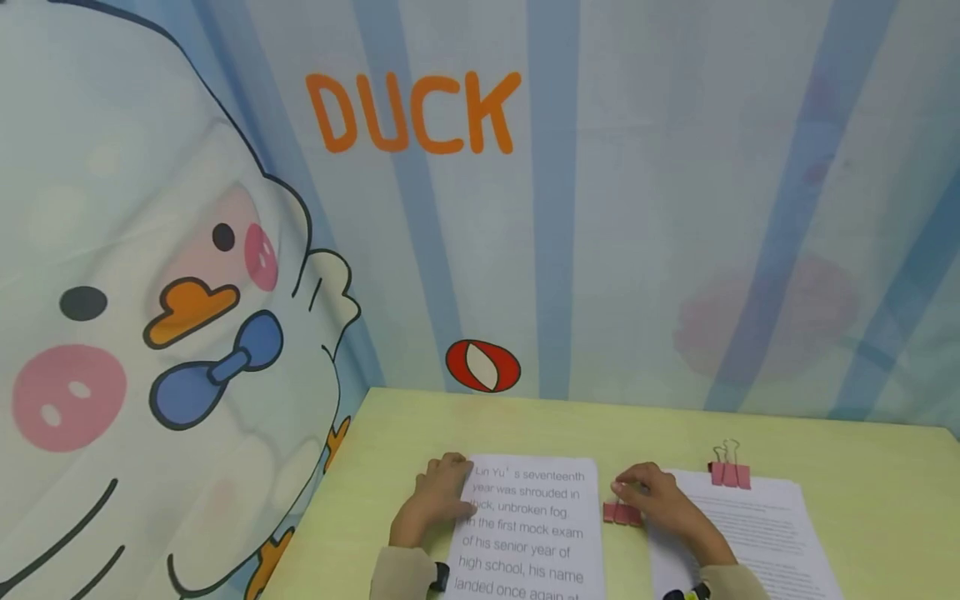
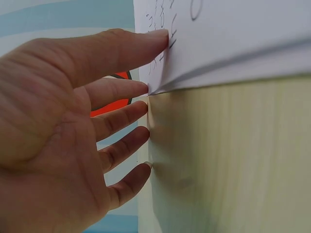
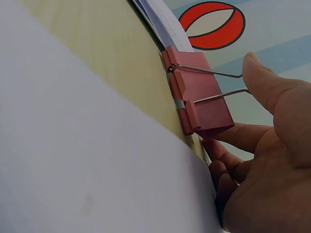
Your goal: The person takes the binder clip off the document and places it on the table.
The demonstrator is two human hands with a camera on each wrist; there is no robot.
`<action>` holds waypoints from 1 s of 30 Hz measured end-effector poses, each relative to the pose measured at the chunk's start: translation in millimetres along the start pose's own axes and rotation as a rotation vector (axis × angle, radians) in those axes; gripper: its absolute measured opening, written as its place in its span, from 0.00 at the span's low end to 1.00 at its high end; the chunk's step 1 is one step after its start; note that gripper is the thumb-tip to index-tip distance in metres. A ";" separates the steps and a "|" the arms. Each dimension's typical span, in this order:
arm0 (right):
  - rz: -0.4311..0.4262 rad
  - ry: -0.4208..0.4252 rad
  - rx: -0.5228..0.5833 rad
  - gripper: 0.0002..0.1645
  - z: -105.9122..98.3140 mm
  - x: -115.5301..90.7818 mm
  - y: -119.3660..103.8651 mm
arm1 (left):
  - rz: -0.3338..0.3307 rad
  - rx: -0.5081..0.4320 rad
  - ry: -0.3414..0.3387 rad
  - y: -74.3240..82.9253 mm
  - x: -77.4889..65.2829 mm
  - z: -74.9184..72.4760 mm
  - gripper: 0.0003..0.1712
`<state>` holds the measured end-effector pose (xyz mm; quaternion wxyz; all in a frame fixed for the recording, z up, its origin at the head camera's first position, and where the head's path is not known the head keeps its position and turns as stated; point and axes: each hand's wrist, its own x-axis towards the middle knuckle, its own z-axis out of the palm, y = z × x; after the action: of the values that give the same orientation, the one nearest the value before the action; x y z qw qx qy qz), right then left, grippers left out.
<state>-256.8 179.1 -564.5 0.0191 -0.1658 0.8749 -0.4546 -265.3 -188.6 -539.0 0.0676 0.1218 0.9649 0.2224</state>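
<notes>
My left hand (image 1: 435,498) is at the upper left corner of a large-print paper stack (image 1: 528,533). In the left wrist view its thumb lies over the top sheet, and the fairly straight fingers (image 2: 124,114) meet the edge and the table. Between the two stacks, my right hand (image 1: 663,504) pinches a pink binder clip (image 3: 201,92). Its thumb touches the wire handles and a finger lies behind the clip body; the other fingers curl below, partly hidden. Whether the clip touches the large-print stack I cannot tell.
On the right lies a second paper stack (image 1: 757,533) in small print, with another pink binder clip (image 1: 731,475) on its top edge. Both stacks lie on a pale yellow table (image 1: 405,417). Behind stands a blue striped cloth (image 1: 622,208) with a duck picture.
</notes>
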 end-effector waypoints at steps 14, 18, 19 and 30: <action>0.042 -0.020 0.015 0.14 -1.5 -0.8 -3.3 | 0.036 0.001 0.000 -1.5 -2.3 -1.1 0.40; 0.091 -0.027 0.019 0.18 -4.2 -0.1 -5.9 | 0.035 -0.003 -0.004 2.3 -0.8 -4.1 0.40; 0.105 -0.026 0.025 0.19 -5.1 0.2 -6.9 | 0.033 -0.004 -0.003 3.4 -0.2 -5.1 0.40; 0.183 0.024 0.082 0.26 -7.3 -0.7 -14.1 | -0.039 -0.042 0.002 7.6 -2.6 -11.6 0.35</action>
<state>-253.7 177.6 -549.0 0.0566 -0.0788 0.8672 -0.4884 -263.4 -187.4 -525.1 0.0734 0.1010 0.9623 0.2414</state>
